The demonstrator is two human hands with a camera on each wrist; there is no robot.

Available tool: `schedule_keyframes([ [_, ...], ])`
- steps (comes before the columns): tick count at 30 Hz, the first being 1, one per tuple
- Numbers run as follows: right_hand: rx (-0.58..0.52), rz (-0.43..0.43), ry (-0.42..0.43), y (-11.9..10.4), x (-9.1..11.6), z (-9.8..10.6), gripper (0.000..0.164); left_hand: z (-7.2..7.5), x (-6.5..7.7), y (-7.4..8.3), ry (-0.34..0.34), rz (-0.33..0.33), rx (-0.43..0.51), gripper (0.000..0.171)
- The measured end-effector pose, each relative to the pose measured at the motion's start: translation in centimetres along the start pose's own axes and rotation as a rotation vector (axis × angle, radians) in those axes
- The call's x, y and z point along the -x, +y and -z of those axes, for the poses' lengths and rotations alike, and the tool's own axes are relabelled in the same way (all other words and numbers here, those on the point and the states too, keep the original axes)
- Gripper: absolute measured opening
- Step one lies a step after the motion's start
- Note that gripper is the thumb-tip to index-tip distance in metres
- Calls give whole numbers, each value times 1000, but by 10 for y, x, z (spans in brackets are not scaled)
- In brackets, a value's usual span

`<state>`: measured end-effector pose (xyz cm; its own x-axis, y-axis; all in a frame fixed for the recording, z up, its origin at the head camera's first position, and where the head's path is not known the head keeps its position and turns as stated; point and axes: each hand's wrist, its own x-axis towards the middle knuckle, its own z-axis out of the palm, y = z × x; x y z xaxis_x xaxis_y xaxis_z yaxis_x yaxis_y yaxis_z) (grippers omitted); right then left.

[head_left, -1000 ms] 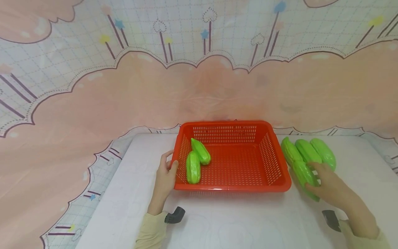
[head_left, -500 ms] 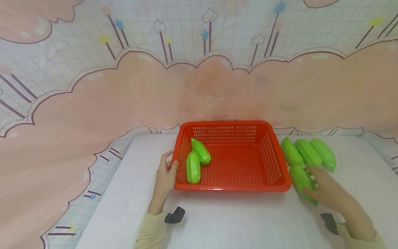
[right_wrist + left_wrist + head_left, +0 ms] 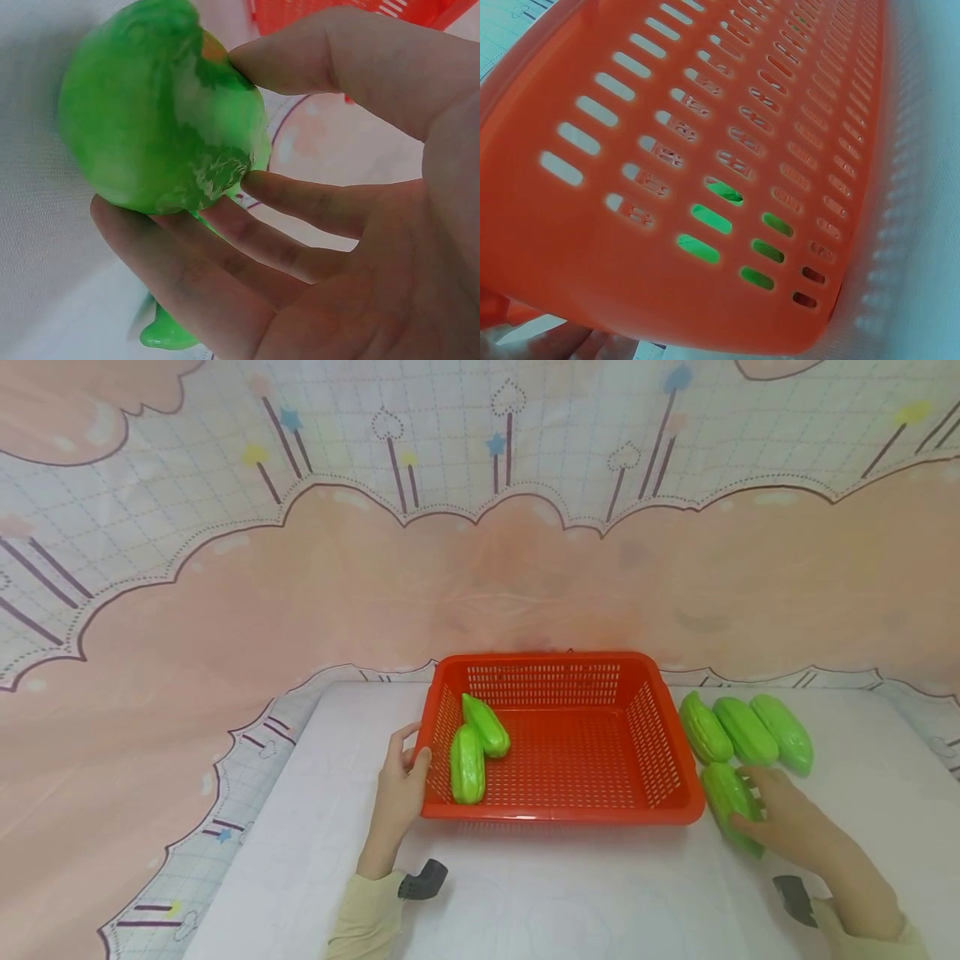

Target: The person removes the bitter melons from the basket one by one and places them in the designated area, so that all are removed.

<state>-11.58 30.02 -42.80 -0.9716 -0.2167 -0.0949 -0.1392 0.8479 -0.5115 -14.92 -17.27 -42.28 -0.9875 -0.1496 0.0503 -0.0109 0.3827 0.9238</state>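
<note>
Together, two green vegetables (image 3: 468,766) lie touching inside the red basket (image 3: 555,814).

Basket (image 3: 562,814) solid red; 6 gourd-like pieces (image 3: 468,764) bright green. Surface (image 3: 585,902) white. Backdrop (image 3: 525,577): purple-edged peach scallops, pale grid, blue stars.

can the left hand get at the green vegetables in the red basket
Probably yes: the green vegetables lie near the side that the left hand grips, and the red basket is open above.
</note>
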Motion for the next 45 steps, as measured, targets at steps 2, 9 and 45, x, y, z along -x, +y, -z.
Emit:
schedule_keyframes([
  [2,-2,-6,-4,0,0,0,76,0,0,0,1,-1,0,43],
  [9,20,-35,-19,-2,0,2,76,0,1,0,2,-2,-9,43],
  [45,99,2,14,-25,-8,23,74,0,0,-1,3,9,-16,43],
])
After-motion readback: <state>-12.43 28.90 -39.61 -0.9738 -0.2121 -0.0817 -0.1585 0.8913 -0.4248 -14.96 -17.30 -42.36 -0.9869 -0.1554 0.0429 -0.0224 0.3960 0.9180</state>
